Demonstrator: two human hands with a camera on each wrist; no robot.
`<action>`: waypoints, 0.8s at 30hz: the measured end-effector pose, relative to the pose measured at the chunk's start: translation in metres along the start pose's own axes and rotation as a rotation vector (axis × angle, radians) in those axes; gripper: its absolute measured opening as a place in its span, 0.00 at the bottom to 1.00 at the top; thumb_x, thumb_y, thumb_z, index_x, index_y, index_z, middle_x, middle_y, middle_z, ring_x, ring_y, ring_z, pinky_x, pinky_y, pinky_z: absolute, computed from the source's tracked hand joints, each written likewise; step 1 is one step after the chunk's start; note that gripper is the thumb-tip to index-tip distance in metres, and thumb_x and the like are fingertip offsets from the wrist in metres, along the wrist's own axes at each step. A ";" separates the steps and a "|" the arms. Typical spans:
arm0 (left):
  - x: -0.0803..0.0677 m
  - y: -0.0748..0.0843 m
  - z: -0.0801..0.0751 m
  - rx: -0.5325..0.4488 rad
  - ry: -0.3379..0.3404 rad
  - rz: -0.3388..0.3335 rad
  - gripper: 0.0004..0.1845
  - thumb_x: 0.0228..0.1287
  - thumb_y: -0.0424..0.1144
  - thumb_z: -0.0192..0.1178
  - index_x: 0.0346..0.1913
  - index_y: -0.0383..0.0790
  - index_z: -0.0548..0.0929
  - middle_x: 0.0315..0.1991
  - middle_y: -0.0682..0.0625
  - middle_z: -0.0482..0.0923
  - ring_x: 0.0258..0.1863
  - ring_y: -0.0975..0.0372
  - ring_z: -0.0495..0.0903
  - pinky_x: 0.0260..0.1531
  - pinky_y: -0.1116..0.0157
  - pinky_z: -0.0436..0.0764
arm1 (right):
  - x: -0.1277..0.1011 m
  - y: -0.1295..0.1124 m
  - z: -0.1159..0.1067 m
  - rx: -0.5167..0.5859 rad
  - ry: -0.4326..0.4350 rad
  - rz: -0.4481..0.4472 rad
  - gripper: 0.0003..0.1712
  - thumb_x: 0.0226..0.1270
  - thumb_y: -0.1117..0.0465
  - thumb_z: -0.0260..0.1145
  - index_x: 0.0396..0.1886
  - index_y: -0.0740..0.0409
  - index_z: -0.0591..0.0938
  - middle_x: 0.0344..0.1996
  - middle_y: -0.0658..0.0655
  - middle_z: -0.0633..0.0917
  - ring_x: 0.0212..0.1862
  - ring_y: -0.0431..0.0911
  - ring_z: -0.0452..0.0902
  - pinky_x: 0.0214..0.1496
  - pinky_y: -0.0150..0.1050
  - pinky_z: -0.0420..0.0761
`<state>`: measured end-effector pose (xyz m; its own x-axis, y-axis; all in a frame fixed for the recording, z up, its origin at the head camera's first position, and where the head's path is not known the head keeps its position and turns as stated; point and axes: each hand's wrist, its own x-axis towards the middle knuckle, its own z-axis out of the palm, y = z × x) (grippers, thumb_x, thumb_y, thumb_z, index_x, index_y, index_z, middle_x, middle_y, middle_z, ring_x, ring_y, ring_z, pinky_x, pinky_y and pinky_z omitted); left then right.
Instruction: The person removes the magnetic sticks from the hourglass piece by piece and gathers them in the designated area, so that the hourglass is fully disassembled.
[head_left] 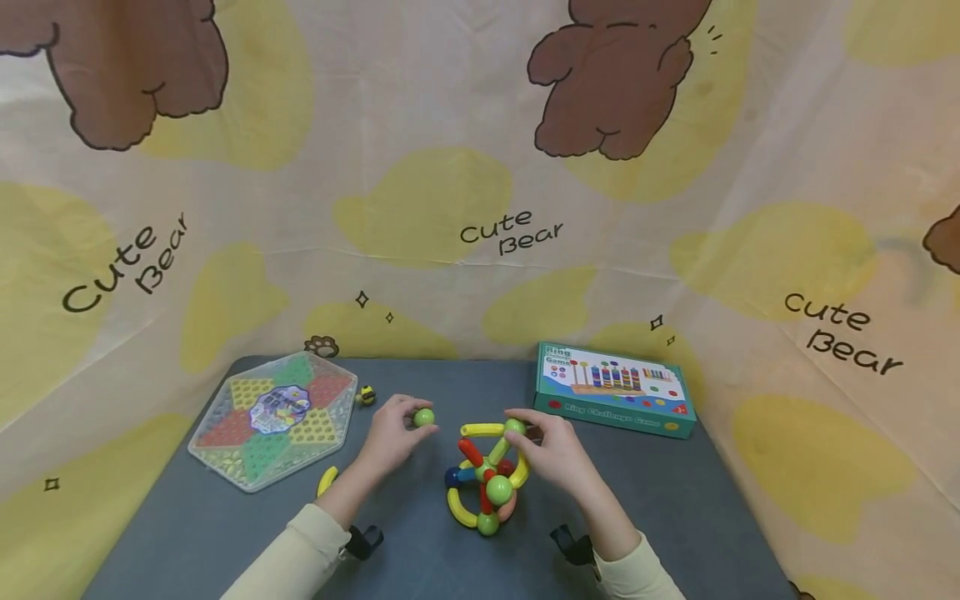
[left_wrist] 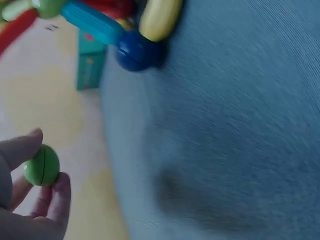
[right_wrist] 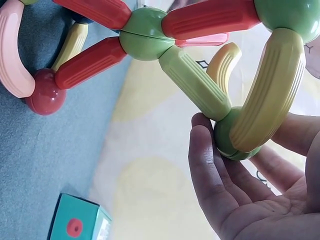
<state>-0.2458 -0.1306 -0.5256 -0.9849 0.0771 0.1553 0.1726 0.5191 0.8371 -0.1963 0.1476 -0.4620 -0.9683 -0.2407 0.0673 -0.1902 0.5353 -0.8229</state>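
A toy structure of coloured rods and balls (head_left: pixel 486 475) stands on the grey table (head_left: pixel 660 508). My right hand (head_left: pixel 551 454) holds its upper right side, fingers curled round a green ball (right_wrist: pixel 227 137) where yellow and green rods (right_wrist: pixel 192 82) meet. My left hand (head_left: pixel 393 437) is to the left of the structure and pinches a loose green ball (head_left: pixel 423 417) (left_wrist: pixel 42 165) between thumb and fingertips. A blue ball (left_wrist: pixel 137 50) at the structure's base shows in the left wrist view.
A hexagonal checkers board (head_left: pixel 273 417) lies at the table's left. A teal game box (head_left: pixel 613 390) sits at the back right. A loose yellow curved rod (head_left: pixel 327 480) lies by my left wrist, and a small yellow piece (head_left: pixel 367 394) beside the board. Cloth walls surround the table.
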 end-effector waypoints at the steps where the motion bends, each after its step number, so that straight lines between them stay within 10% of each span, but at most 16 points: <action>1: 0.004 -0.005 0.001 0.002 0.000 -0.020 0.23 0.57 0.34 0.75 0.56 0.37 0.83 0.49 0.44 0.79 0.46 0.54 0.84 0.48 0.58 0.84 | 0.000 0.000 0.000 0.001 -0.001 0.002 0.19 0.71 0.57 0.68 0.60 0.52 0.84 0.48 0.56 0.87 0.44 0.48 0.85 0.37 0.35 0.85; 24: 0.033 -0.059 0.016 0.237 -0.005 -0.111 0.19 0.58 0.34 0.73 0.52 0.34 0.84 0.49 0.40 0.85 0.49 0.49 0.82 0.51 0.49 0.80 | 0.003 0.003 -0.001 -0.015 -0.015 -0.015 0.19 0.71 0.55 0.68 0.60 0.51 0.84 0.48 0.56 0.87 0.42 0.46 0.84 0.36 0.33 0.83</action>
<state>-0.2889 -0.1446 -0.5783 -0.9977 0.0122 0.0660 0.0551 0.7096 0.7025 -0.1997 0.1495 -0.4634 -0.9628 -0.2608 0.0711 -0.2074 0.5437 -0.8132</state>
